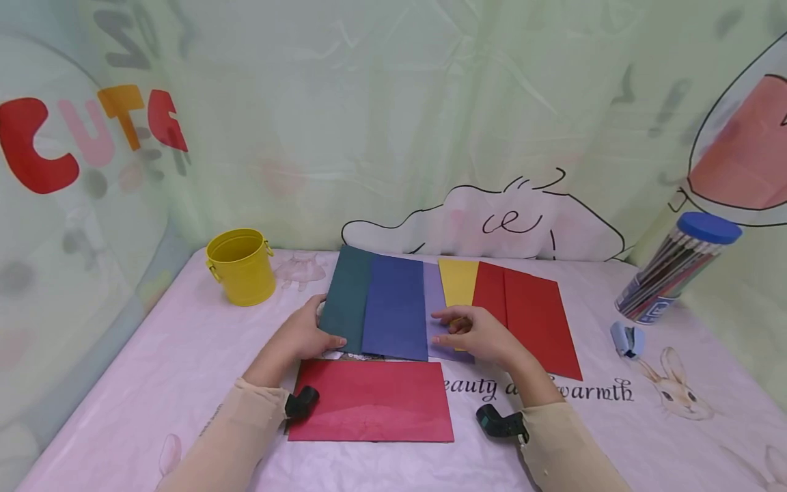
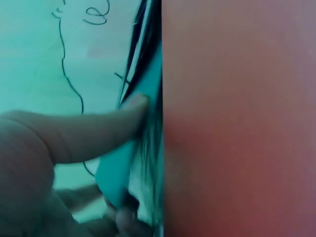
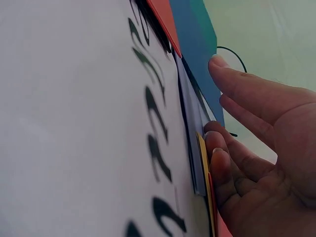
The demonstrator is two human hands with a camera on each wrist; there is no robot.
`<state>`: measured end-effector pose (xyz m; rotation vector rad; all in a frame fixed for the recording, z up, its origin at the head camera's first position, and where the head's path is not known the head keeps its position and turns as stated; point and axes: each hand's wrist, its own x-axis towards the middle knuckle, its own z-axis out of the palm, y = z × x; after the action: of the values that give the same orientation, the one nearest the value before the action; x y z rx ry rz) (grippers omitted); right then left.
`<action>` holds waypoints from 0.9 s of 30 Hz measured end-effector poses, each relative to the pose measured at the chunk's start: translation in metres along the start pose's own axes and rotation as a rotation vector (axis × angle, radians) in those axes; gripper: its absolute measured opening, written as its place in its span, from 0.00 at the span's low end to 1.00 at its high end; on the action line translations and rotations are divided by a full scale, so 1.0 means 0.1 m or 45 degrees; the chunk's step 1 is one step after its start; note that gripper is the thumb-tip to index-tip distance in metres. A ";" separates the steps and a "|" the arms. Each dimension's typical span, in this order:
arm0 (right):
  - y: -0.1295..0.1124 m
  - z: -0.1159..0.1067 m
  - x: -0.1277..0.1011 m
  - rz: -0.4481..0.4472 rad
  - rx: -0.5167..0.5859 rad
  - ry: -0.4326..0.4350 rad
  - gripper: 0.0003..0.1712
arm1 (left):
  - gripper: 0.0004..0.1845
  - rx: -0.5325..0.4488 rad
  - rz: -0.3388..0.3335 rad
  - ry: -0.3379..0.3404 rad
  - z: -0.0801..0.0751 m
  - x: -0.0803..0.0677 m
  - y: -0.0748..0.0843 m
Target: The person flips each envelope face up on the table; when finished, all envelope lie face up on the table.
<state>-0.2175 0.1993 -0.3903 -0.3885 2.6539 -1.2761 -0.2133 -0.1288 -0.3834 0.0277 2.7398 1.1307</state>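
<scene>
Both hands were laid on a fan of coloured sheets lying just beyond them, long axes running away from the person. Left hand (image 1: 305, 333) pinched the green sheet (image 1: 346, 298); right hand (image 1: 476, 331), fingers loosely extended, rested on the lilac sheet (image 1: 438, 304).

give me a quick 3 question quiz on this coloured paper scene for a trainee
1. True or false: the yellow metal bucket stands left of the fanned sheets.
2. Which sheet does the left hand grip? A dark green paper sheet B yellow paper sheet C bright red paper sheet
3. Fill in: the crimson paper sheet lies alone, ____ the person than the fan.

Key
1. True.
2. A; its thumb lies on that sheet's lower corner.
3. Nearer. The right hand rests on the lilac paper sheet, fingertips at the yellow one's lower end.
</scene>
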 end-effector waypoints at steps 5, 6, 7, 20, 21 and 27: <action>0.00 0.00 0.00 -0.003 0.009 -0.003 0.30 | 0.47 -0.153 0.015 -0.007 -0.06 0.01 -0.03; 0.00 0.00 0.00 -0.003 0.008 -0.003 0.30 | 0.44 -0.167 0.018 -0.003 -0.07 0.01 -0.03; 0.00 0.00 0.00 -0.004 0.006 -0.004 0.30 | 0.40 -0.170 0.026 0.004 -0.08 0.01 -0.03; 0.00 0.00 0.00 -0.014 0.001 -0.005 0.29 | 0.32 -0.381 0.092 0.195 -0.32 -0.03 0.00; 0.00 0.00 0.00 -0.013 0.002 -0.004 0.30 | 0.32 -0.398 0.101 0.194 -0.32 -0.03 0.01; 0.01 0.00 0.01 0.004 0.008 0.004 0.32 | 0.31 -0.493 0.161 0.148 -0.33 -0.03 0.04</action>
<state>-0.2181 0.1995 -0.3911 -0.3819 2.6511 -1.2851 -0.2159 -0.1494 -0.3577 0.0875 2.5938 1.7292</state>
